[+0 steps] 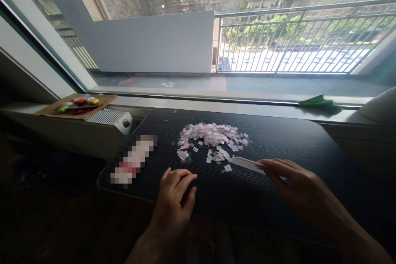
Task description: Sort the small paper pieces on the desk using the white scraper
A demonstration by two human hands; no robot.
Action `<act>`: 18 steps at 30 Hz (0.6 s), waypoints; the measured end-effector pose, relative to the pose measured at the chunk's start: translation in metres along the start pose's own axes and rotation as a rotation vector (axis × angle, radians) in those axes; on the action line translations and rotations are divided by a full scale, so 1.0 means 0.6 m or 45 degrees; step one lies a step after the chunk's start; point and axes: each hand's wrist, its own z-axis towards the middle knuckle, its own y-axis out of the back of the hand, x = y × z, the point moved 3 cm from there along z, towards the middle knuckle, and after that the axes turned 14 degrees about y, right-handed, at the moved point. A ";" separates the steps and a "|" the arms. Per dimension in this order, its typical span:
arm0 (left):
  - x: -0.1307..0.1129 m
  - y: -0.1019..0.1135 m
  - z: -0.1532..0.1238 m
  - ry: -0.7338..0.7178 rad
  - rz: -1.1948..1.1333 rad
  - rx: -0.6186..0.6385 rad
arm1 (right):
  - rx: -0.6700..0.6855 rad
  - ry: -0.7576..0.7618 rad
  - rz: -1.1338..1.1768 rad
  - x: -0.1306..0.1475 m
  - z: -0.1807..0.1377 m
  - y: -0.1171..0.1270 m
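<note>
Small white and pinkish paper scraps [210, 135] lie in a loose heap on the dark table [278, 140], with a smaller cluster of scraps nearer me. Between its fingertips my right hand [287, 175] grips a flat, pale strip [247, 164], whose far end touches the edge of that smaller cluster. I cannot tell what the strip is made of. My left hand [176, 194] rests near the table's front edge, fingers curved and apart, with nothing in it. It is short of the scraps and touches none of them.
A pixelated pale object with a red band [133, 163] lies at the table's left. On the ledge behind are brown cardboard [49, 109] with colourful items and a white vented box [113, 119]. A green crumpled piece [320, 104] lies by the window at right.
</note>
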 end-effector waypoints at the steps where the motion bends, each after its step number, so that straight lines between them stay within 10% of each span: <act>1: 0.000 -0.007 0.006 0.001 -0.022 0.001 | -0.029 -0.014 -0.015 0.000 -0.004 0.003; 18: 0.005 -0.041 0.015 0.087 -0.104 -0.019 | 0.094 0.053 0.017 0.019 -0.019 0.009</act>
